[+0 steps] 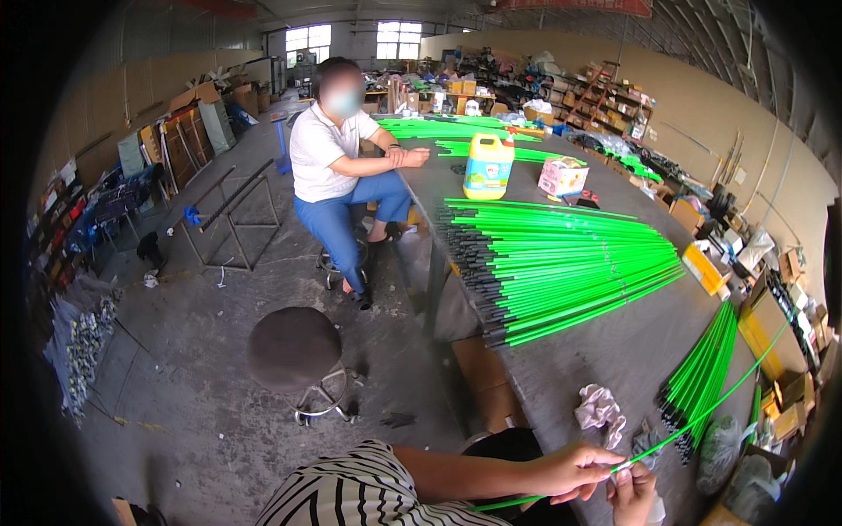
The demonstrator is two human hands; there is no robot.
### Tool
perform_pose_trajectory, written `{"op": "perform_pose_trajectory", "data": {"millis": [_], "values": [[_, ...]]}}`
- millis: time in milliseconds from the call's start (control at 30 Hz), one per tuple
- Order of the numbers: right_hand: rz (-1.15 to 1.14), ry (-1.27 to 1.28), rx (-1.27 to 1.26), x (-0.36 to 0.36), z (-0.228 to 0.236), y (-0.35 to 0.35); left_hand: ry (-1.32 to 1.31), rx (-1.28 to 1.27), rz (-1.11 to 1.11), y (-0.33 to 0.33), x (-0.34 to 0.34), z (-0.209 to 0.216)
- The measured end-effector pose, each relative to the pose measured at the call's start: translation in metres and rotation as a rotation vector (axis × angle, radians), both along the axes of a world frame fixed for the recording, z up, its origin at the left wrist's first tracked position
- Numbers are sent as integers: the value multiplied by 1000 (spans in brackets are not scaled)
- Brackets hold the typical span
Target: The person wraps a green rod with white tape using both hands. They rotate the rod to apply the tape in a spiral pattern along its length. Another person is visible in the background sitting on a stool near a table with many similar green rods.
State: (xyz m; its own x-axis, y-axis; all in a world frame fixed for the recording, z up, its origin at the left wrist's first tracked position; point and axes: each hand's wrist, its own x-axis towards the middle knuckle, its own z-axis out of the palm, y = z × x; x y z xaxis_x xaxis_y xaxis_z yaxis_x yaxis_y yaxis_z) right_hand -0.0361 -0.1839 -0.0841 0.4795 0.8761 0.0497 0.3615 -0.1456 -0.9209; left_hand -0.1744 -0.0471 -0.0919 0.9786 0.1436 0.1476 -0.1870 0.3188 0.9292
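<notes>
A long thin green rod [671, 435] runs slantwise across the near right corner, from beside my body out past the table edge. My left hand [574, 471] is closed around it, thumb and fingers pinching. Against those fingertips, my right hand [633, 496] also pinches the rod. Something small and white shows between the two hands, too small to name. Just beyond them, a bundle of green rods with black ends [704, 373] lies on the dark table [631, 355]. Closer in are a crumpled pale cloth [599, 408] and a grey crumpled piece [646, 437].
A wide fan of green rods [570, 267] covers the table's middle. Behind it stand a yellow jug [488, 168] and a small box [562, 177]. A person [338, 167] sits at the table's left side, near a round stool [294, 348]. Cartons [772, 329] line the right edge.
</notes>
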Motion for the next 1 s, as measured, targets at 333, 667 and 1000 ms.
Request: {"op": "perform_pose_trajectory", "data": {"millis": [333,667,1000], "values": [[90,162,116,-3,-14,3,-172,-38,3,-15,6,-38],[-37,-146,96,-10,-12,-2,-255,856,614,-24,-2,-19],[23,-177,146,-26,13,-2,55,142,76,-16,-3,-25]]}}
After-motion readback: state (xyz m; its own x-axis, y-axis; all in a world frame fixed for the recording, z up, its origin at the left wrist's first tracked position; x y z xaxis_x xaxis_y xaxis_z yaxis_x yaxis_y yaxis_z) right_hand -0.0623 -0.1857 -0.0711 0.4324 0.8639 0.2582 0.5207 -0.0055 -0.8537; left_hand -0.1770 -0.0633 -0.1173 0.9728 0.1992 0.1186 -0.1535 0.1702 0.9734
